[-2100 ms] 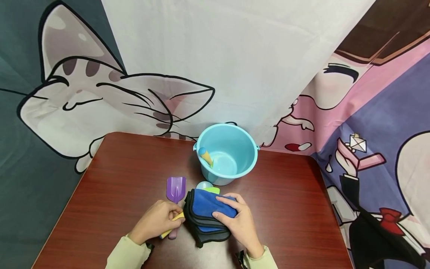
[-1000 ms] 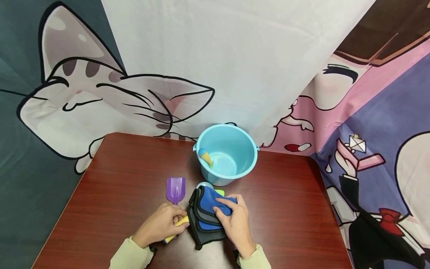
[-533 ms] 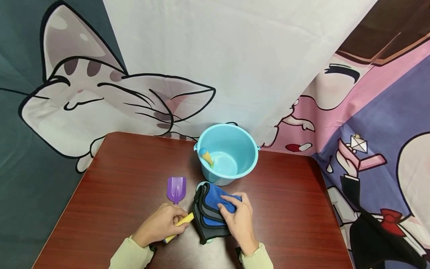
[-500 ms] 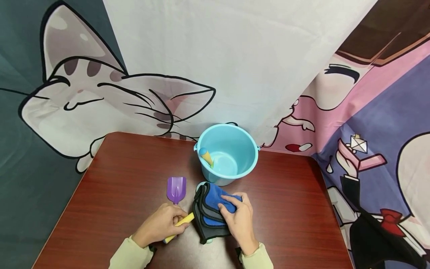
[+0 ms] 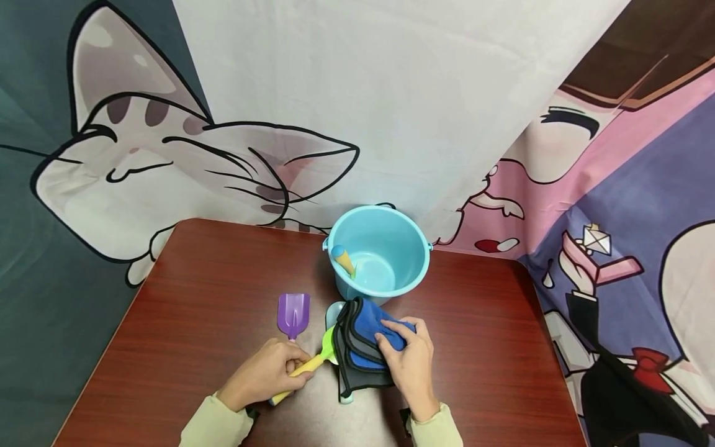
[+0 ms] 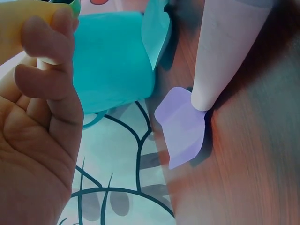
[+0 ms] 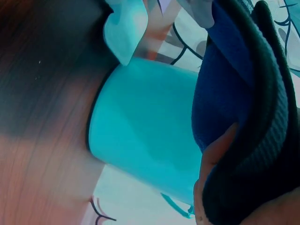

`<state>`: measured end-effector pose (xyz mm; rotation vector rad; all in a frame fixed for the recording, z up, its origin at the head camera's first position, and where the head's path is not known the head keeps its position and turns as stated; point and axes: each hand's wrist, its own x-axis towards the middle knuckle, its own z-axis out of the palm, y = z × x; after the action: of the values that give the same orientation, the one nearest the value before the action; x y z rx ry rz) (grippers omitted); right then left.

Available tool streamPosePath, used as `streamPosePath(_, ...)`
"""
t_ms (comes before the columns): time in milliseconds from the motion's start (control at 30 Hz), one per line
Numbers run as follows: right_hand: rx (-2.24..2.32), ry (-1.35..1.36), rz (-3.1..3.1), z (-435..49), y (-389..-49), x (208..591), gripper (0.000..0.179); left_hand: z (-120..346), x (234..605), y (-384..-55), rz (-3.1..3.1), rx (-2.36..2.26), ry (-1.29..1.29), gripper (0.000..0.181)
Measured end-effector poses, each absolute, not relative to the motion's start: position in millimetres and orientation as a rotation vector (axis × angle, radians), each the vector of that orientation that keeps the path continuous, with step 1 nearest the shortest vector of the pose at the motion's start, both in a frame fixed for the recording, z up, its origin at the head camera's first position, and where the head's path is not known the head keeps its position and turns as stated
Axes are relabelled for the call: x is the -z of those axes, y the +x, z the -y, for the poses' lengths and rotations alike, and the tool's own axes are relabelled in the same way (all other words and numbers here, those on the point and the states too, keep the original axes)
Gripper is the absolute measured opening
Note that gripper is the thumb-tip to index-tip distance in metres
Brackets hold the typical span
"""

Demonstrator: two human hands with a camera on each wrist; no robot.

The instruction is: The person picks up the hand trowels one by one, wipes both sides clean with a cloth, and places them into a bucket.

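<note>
My left hand (image 5: 268, 374) pinches the yellow handle (image 5: 306, 371) of a sand toy whose green head (image 5: 328, 345) is partly covered by cloth. My right hand (image 5: 409, 360) grips a folded blue and grey cloth (image 5: 362, 338) with black edges, thumb and fingers curled on its right side. In the right wrist view the cloth (image 7: 225, 89) hangs in front of the light blue bucket (image 7: 140, 117). A purple toy shovel (image 5: 293, 315) lies just beyond my left hand, its handle mostly hidden by that hand. Under the cloth a light blue shovel (image 5: 332, 313) shows at both ends.
The light blue bucket (image 5: 375, 248) stands at the back of the brown table (image 5: 223, 298), close behind the cloth. Inside leans another toy with a yellow, blue-tipped handle (image 5: 342, 259). A printed curtain (image 5: 391, 93) hangs behind the table.
My right hand has moved the cloth rightward and a little toward the bucket, baring part of the green head. My left hand has shifted slightly right, keeping its pinch on the yellow handle.
</note>
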<state>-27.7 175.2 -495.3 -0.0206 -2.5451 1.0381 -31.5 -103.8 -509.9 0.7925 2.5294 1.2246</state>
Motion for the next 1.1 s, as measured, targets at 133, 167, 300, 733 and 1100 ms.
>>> streamPosePath(133, -1.028, -0.022, 2.524, -182, -28, 496, 0.026, 106, 510, -32, -2.503, -1.235, 0.743, 0.004)
streamPosePath(167, -1.021, -0.023, 2.52, -184, -28, 496, 0.026, 106, 509, -31, -2.493, -1.24, 0.731, 0.004)
streamPosePath(300, -0.995, -0.033, 2.501, -193, -28, 496, 0.026, 107, 510, -31, -2.474, -1.263, 0.719, 0.004)
streamPosePath(733, -1.251, -0.108, 2.421, -214, -23, 480, 0.028, 113, 514, -36, -2.497, -1.307, 0.676, 0.004)
streamPosePath(1100, -1.463, 0.0, 2.412, -197, -15, 471, 0.03, 110, 521, -41, -2.523, -1.287, 0.675, 0.006)
